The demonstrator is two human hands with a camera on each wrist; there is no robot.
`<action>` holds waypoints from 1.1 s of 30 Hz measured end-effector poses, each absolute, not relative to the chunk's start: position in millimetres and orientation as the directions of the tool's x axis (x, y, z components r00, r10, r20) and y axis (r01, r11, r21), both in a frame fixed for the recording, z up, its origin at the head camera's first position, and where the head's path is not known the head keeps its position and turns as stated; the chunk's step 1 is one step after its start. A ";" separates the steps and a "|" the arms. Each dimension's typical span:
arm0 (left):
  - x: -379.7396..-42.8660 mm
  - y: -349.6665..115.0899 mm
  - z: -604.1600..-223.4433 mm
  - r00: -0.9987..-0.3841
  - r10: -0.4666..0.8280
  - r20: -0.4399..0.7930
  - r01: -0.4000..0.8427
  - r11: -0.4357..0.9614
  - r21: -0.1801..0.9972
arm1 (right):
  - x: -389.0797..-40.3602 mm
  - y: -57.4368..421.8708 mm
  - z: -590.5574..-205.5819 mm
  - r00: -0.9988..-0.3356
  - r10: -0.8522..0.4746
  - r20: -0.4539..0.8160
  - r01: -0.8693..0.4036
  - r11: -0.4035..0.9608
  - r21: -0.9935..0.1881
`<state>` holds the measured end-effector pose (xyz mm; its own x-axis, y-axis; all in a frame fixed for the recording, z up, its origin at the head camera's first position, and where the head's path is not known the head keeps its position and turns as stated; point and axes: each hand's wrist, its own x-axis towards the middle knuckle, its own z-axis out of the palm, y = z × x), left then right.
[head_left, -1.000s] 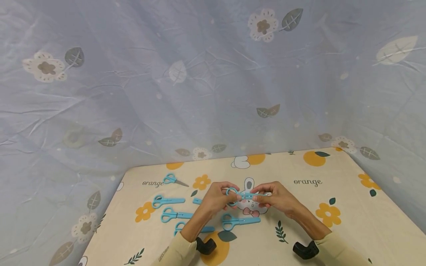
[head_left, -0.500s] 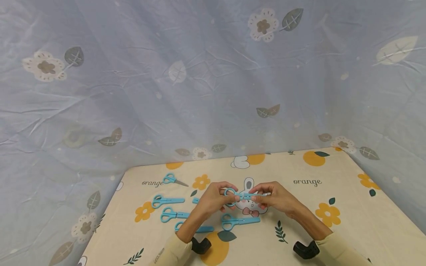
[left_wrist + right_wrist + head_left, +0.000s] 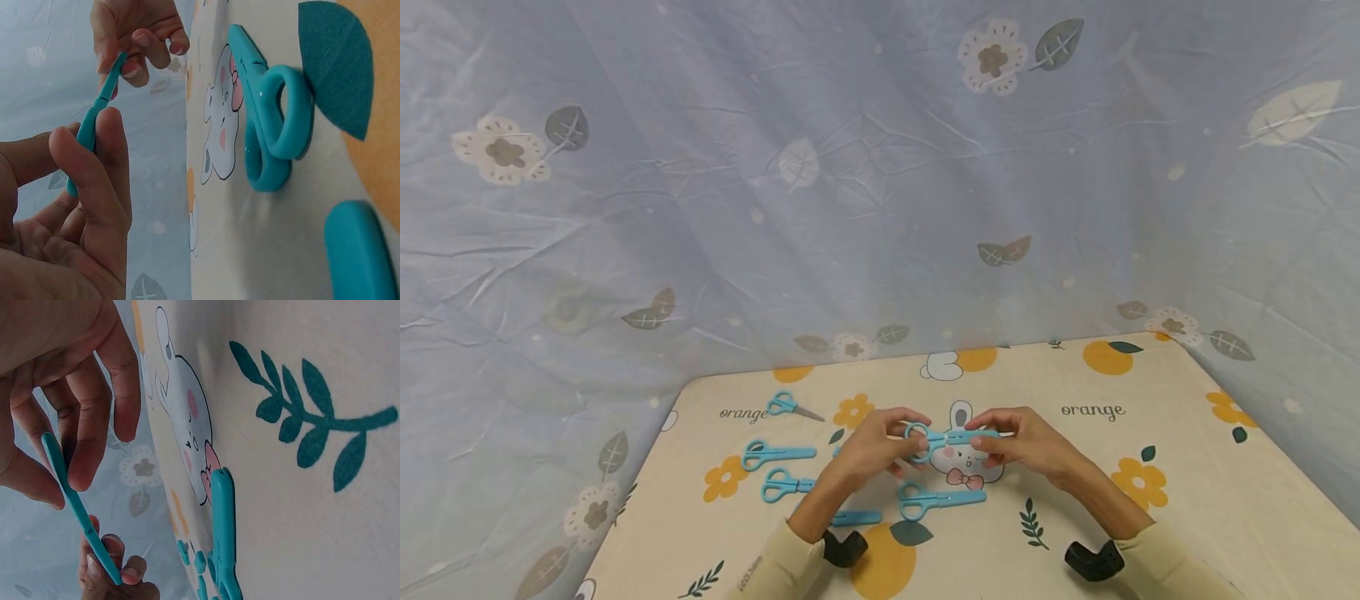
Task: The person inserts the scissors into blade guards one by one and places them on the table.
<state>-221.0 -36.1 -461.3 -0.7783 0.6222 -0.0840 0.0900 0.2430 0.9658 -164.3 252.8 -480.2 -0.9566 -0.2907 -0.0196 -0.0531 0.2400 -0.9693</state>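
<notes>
Both hands hold one pair of light blue scissors (image 3: pixel 937 440) above the printed rabbit on the tablecloth. My left hand (image 3: pixel 872 450) pinches the finger loops between thumb and fingers. On the other end, a blue blade cover (image 3: pixel 961 436) hides the blades. My right hand (image 3: pixel 1028 443) pinches this cover between thumb and fingertips, as the right wrist view also shows. Below the hands lies a covered pair of scissors (image 3: pixel 953 499), apart from them. Under the left forearm, another blue cover (image 3: pixel 859 517) shows, its other end hidden.
To the left lie an uncovered pair with a metal blade (image 3: pixel 808 413), a covered pair (image 3: pixel 790 453) and a partly hidden pair (image 3: pixel 786 485). A patterned cloth (image 3: pixel 1180 417) covers the table. A grey-blue curtain (image 3: pixel 880 208) hangs behind it.
My left hand has drifted slightly left with the scissors. The right fingers have shifted on the cover, and more of it shows now. The scissors on the table have stayed put.
</notes>
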 end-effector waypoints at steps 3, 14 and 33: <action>-223.0 -38.2 -459.6 -0.778 0.623 -0.080 0.090 0.237 0.967 | -164.0 253.7 -480.1 -0.959 -0.283 -0.028 -0.041 0.234 -0.971; -233.1 -46.4 -461.0 -0.800 0.594 -0.078 0.098 0.258 0.961 | -163.6 262.6 -482.9 -0.966 -0.254 -0.042 -0.022 0.243 -0.970; -241.2 -44.9 -483.7 -0.818 0.571 -0.068 0.142 0.315 0.938 | -155.7 262.5 -481.0 -0.996 -0.084 0.018 -0.052 0.426 -0.903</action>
